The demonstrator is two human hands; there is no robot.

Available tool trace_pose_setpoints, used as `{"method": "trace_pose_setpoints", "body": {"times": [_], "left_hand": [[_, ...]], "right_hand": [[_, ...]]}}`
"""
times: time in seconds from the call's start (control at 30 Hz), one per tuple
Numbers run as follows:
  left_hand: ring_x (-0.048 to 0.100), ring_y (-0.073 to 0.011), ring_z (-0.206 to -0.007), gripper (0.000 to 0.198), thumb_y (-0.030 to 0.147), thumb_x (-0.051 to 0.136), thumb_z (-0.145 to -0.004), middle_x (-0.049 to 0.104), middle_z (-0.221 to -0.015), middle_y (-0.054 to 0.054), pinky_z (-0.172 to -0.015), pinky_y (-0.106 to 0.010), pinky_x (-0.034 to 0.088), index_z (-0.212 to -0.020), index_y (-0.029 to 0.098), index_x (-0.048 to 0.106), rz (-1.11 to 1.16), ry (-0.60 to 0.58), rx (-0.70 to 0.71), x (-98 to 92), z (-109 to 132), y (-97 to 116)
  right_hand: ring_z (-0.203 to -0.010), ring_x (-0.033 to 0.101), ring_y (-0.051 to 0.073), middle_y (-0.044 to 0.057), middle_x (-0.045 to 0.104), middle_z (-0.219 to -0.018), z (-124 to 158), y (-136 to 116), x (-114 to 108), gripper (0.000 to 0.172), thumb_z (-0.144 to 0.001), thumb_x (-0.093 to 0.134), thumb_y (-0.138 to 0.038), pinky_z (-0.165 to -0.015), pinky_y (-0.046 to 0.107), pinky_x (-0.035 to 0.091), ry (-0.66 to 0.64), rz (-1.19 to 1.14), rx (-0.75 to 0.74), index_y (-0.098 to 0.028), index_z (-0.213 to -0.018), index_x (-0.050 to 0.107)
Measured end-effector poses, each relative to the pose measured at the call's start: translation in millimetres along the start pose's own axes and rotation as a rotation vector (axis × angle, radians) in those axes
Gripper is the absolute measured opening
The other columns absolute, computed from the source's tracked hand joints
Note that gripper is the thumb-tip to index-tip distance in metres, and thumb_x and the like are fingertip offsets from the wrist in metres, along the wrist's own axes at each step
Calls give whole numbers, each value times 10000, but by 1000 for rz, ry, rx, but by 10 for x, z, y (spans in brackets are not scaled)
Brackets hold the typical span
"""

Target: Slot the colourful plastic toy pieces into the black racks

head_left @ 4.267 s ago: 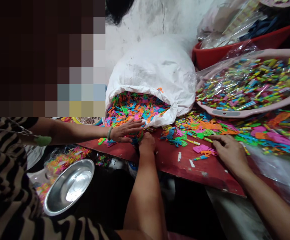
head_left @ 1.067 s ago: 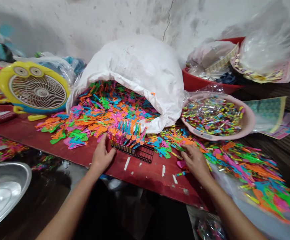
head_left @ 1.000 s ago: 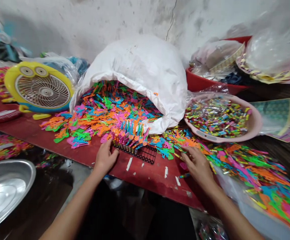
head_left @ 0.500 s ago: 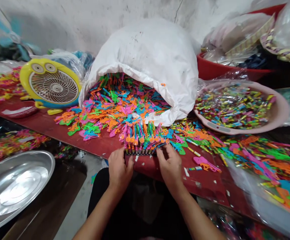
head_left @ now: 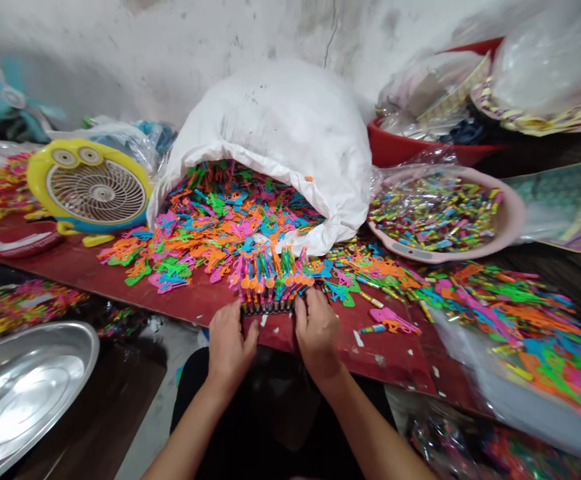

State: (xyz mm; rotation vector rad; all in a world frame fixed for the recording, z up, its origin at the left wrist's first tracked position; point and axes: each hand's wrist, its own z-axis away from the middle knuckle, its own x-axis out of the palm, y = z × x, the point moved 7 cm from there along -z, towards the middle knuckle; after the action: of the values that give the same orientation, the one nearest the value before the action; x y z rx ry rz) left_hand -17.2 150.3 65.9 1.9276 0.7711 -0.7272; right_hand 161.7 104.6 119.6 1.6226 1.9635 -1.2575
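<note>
The left hand (head_left: 230, 350) and right hand (head_left: 317, 333) sit close together at the near edge of a red-painted board (head_left: 370, 360), fingers curled and cupped on either end of a row of bright plastic pieces (head_left: 270, 283). The pieces stand upright and packed tight, their dark lower ends lined up just above the fingertips. Behind the row, loose pink, orange, green and blue plastic pieces (head_left: 185, 257) spill across the board from the mouth of a white woven sack (head_left: 280, 127). To the left lie a steel basin (head_left: 25, 393), below the board's edge, and a yellow desk fan (head_left: 95, 193). To the right, a pink basin (head_left: 513, 220) holds small striped sticks under clear plastic, with a red basin (head_left: 385, 150) behind it, against a cracked white wall (head_left: 180, 53).
</note>
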Motion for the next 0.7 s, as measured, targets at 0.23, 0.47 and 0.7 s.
{"method": "trace_pose_setpoints", "body": {"times": [0.23,0.47,0.7], "left_hand": [[630,-292,-1089,489,378,544,-925,637,-1203,-155,-957,-497,518,-1353,148,492,272,126,-34,-326,60,-103],[549,-269,-1240,444,248,634,-889,584,-1335,-99,-1096,-490,425,-1327,250,560,69,331,406,-1088,-407,939],[394,-325,-1423,448,453,507,-964,473,-1517,-65,-1159,-599,301,-1390,319,541,-191,-381,859,-335,-935,1577]], "right_hand": [[-1009,615,234,118,685,-1105,-43,623,-489,335,-986,455,-277,-889,360,474,-46,-47,-79,-153,-1262,599],[-969,608,268,125,682,-977,-401,1521,-699,269,-931,494,-248,-855,362,453,-364,480,24,-154,-1044,719],[-907,658,249,142,710,-973,-559,1509,-423,325,-947,394,-169,-719,313,412,-598,674,50,-139,-959,717]]}}
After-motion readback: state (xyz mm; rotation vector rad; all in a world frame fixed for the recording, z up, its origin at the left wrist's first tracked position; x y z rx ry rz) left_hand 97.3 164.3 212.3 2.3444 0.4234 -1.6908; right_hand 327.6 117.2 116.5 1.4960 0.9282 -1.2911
